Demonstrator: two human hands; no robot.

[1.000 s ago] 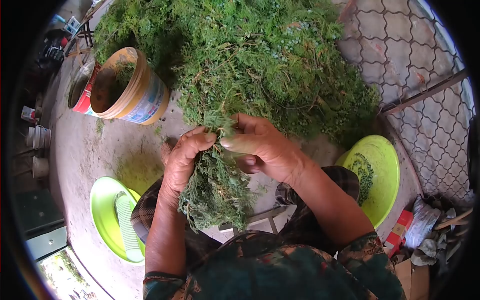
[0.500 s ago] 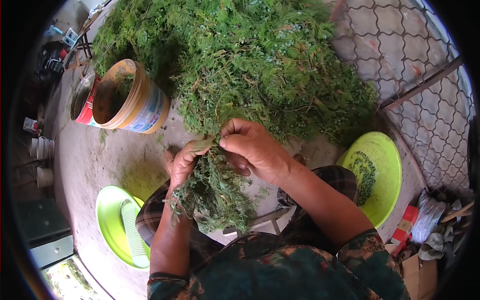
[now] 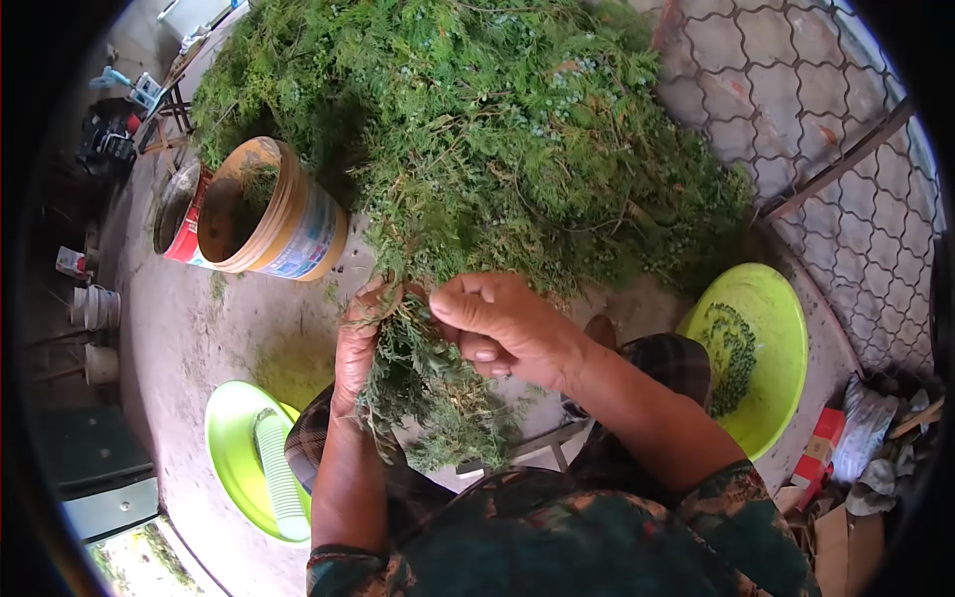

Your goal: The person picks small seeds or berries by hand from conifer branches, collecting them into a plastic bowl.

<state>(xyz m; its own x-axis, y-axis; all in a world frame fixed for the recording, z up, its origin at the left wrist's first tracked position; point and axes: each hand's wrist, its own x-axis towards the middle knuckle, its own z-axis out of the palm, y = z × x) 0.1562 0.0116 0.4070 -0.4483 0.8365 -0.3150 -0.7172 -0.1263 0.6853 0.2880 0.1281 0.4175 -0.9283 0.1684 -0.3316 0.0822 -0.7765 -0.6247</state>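
My left hand (image 3: 360, 338) is closed round the stems of a bunch of evergreen sprigs (image 3: 413, 373), whose scaly leaves hang down over my lap. Just right of the stems is my right hand (image 3: 517, 326), thumb and forefinger pinched together at the bunch's edge, the other fingers curled under. Whatever lies in that pinch is too small to make out. Beyond both hands spreads a large heap of cut evergreen branches (image 3: 497, 149) dotted with pale bluish-green cones. By my right knee, a yellow-green basin (image 3: 781, 348) holds small green pieces.
Left of the heap stand a yellow bucket (image 3: 323, 234) and a red bucket (image 3: 184, 239). Another green basin (image 3: 224, 438) with a ridged pale green board (image 3: 279, 478) sits by my left leg. A metal grille (image 3: 796, 109) is at right, above cartons and plastic bags (image 3: 860, 428).
My left hand has turned more upright round the sprigs. My right hand has moved slightly down and right. The whole view has shifted a little.
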